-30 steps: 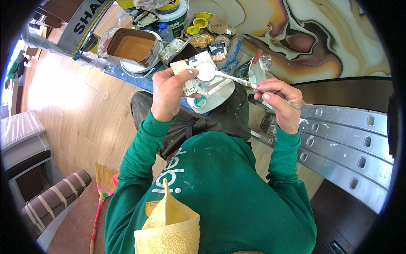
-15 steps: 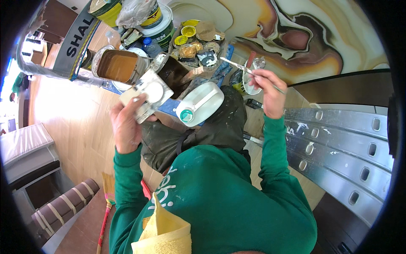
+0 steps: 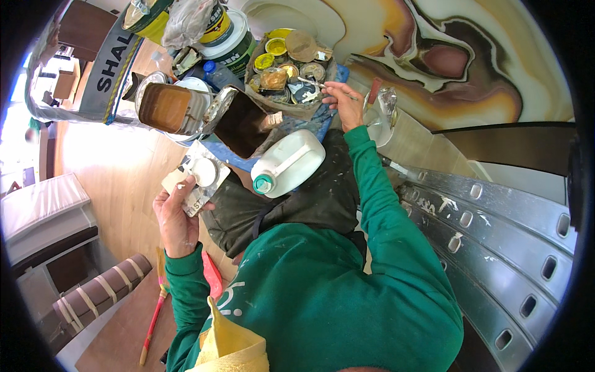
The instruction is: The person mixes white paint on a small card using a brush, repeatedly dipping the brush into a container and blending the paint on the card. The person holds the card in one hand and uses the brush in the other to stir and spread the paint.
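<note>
My left hand (image 3: 175, 224) pinches a flat, paint-stained card (image 3: 193, 154) between thumb and fingers. A white round lid-like disc (image 3: 203, 171) lies on the card under my thumb. My right hand (image 3: 348, 106) grips a slender tool (image 3: 316, 82), its pale tip pointing left over a tray of small tins (image 3: 286, 69); whether it is a brush or a narrow spatula I cannot tell. Between my hands, against my legs, a translucent white jug (image 3: 291, 162) with a green cap leans. Beyond it an open, dark-lined tin (image 3: 240, 123) is tilted next to a tub with brown contents (image 3: 162, 110).
Paint buckets (image 3: 234, 43) and a blue-capped bottle (image 3: 220, 75) crowd the far side. A metal ladder (image 3: 477, 239) lies along my right, below a swirled stone-patterned panel (image 3: 446, 62). A broom (image 3: 153, 325) and pink dustpan (image 3: 212, 276) rest at my lower left.
My right hand has moved left and away from me with the slender tool, reaching the tray of tins. My left hand has come slightly nearer to me, still holding the card.
</note>
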`<state>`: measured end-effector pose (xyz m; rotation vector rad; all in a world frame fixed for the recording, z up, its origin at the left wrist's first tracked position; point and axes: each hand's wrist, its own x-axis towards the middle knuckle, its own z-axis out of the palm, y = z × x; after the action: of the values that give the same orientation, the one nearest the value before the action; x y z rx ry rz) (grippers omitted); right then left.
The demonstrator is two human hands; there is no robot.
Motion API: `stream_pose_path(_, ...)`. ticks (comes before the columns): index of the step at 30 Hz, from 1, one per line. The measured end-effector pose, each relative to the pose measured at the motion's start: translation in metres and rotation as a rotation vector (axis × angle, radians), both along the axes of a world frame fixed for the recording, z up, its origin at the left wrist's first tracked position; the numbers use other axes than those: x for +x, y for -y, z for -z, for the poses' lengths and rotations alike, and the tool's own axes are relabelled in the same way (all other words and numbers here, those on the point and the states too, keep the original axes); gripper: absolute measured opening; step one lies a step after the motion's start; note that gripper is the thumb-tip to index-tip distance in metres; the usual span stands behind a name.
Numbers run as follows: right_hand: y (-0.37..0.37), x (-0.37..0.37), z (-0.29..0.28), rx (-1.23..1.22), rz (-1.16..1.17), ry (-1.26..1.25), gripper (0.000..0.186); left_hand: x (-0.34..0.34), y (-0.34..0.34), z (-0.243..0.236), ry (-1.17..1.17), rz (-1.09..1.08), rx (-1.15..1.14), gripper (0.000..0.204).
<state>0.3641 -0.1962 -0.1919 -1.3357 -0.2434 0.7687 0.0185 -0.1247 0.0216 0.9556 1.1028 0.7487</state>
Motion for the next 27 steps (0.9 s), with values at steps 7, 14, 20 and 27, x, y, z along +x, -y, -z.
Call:
stream_pose_path(7,0.013,0.002,0.003,-0.001,0.070,-0.013,0.022,0.004,-0.004,0.001,0.001,0.014,0.012,0.022)
stream_pose_path(14,0.006,-0.005,0.002,0.006,0.026,0.034,0.022,0.011,-0.006,0.005,-0.020,0.040,0.002,0.022)
stream_pose_path(20,0.033,-0.007,-0.041,0.015,0.101,0.063,0.023,0.012,-0.014,0.007,0.006,0.013,0.011,0.024)
stream_pose_path(27,0.104,-0.062,-0.186,0.276,-0.104,0.223,0.021,0.034,-0.023,0.013,0.072,0.140,0.017,0.023)
